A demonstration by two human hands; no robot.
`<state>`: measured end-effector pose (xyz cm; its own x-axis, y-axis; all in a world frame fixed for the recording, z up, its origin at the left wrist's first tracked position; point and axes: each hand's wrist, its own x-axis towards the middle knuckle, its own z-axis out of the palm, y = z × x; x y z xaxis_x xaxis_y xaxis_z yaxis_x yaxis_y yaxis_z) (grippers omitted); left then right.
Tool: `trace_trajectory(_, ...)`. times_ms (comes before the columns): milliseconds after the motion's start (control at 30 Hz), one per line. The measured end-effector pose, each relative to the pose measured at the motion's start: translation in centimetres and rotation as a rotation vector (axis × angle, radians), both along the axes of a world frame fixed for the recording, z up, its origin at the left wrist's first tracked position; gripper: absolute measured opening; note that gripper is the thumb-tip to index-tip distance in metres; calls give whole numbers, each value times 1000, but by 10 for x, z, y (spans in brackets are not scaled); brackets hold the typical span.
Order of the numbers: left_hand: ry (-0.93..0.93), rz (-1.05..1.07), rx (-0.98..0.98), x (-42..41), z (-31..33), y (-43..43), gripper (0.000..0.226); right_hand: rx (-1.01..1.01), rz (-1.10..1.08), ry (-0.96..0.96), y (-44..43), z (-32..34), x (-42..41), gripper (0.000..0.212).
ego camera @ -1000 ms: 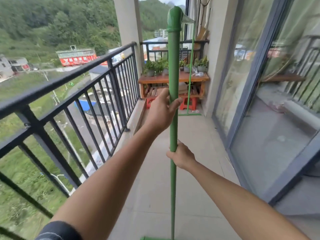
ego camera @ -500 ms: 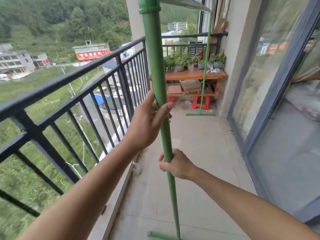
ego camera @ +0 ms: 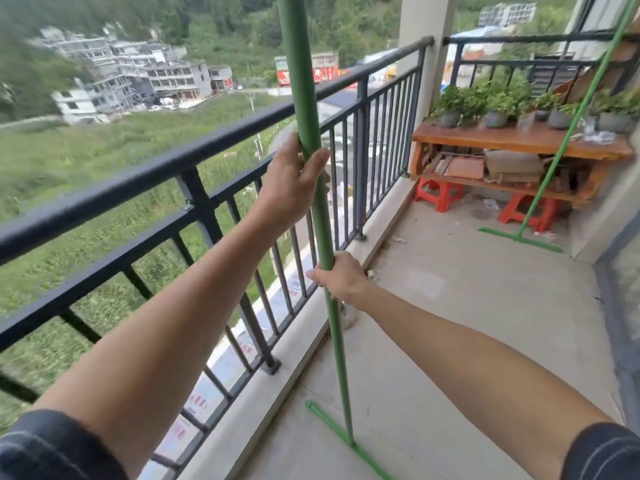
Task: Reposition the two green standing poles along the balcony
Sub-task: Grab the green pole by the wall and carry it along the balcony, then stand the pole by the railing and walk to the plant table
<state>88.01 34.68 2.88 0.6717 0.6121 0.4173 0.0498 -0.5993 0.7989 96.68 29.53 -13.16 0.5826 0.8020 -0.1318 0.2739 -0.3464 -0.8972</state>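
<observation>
A matt green-coated pole (ego camera: pixel 323 237), smooth along its length, stands on a flat green base bar (ego camera: pixel 346 441) on a pale concrete balcony floor (ego camera: pixel 467 323), dusty and lightly stained. The railing (ego camera: pixel 214 192) is dark painted metal with a dull sheen. A second, thinner green pole (ego camera: pixel 568 140) leans before a reddish-brown varnished wooden bench (ego camera: pixel 512 142), its top faintly glossy, carrying plants in grey pots (ego camera: pixel 496 119) that look like stone or cement. Crumpled cardboard (ego camera: pixel 512 166) fills its lower shelf; glossy red plastic stools (ego camera: pixel 441 194) sit beneath. Dark knit cloth sleeves (ego camera: pixel 52 448) edge the view
</observation>
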Motion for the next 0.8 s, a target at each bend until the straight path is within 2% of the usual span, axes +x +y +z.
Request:
trace_trajectory(233, 52, 31, 22, -5, 8, 76, 15, 37, -57, 31, 76, 6, -13, 15)
trace_trajectory(400, 27, -21, 60, -12, -8, 88, 22, 90, -145, 63, 83, -9, -27, 14)
trace_trajectory(533, -90, -73, 36, -10, -20, 63, 22, 64, -49, 62, 57, -19, -17, 13)
trace_trajectory(633, -163, -22, -21, -10, -37, 47, 15, 21, 11, 53, 24, -25, -9, 7)
trace_trajectory(700, -132, 33, -49, -10, -54, 42, 13, 8, -41, 106, -10, -31, 1, 13)
trace_trajectory(733, -93, 58, -69, -10, -64, 38, 15, -3, -64, 140, -30, -35, 7, 10)
trace_trajectory(800, -5, 98, -112, -10, -88, 26, 30, -18, -105, 178, -77, -47, 22, 2)
